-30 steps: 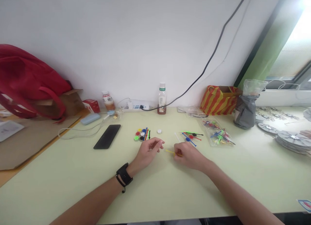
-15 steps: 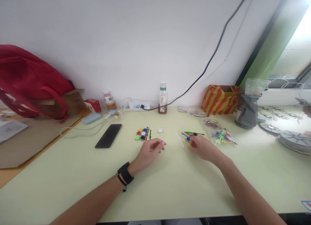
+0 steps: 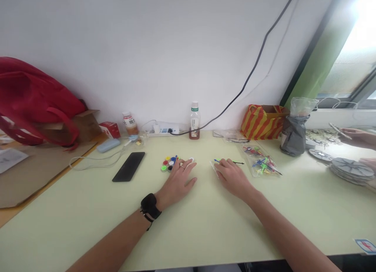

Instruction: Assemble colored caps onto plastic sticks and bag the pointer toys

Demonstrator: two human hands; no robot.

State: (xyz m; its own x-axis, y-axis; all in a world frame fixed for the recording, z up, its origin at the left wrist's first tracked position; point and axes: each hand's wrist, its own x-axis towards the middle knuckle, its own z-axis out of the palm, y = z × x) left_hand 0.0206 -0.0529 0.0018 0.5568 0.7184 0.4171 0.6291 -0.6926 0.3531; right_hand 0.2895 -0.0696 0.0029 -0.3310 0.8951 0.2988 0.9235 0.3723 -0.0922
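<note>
My left hand [image 3: 178,180] is open, palm down, its fingers spread over the table. Its fingertips are by a white round cap-like piece [image 3: 192,160] and partly cover a cluster of small coloured round pieces [image 3: 166,163] and thin sticks. My right hand [image 3: 235,180] has its fingers bent down and close together over several thin coloured plastic pointers [image 3: 238,162]. A thin white stick [image 3: 213,167] lies at its fingertips. What is between the fingers is hidden.
Clear bags of coloured pieces [image 3: 264,164] lie at right, near stacked grey discs [image 3: 351,170]. A co-worker's hand [image 3: 358,138] holds a thin object at the far right. A black phone [image 3: 129,167] lies at left. A bottle [image 3: 194,121] and a striped bag [image 3: 261,122] stand by the wall.
My left hand has spread its fingers and reached forward to the round pieces. My right hand has shifted left over the pointers towards the white stick. A co-worker's hand shows more at right.
</note>
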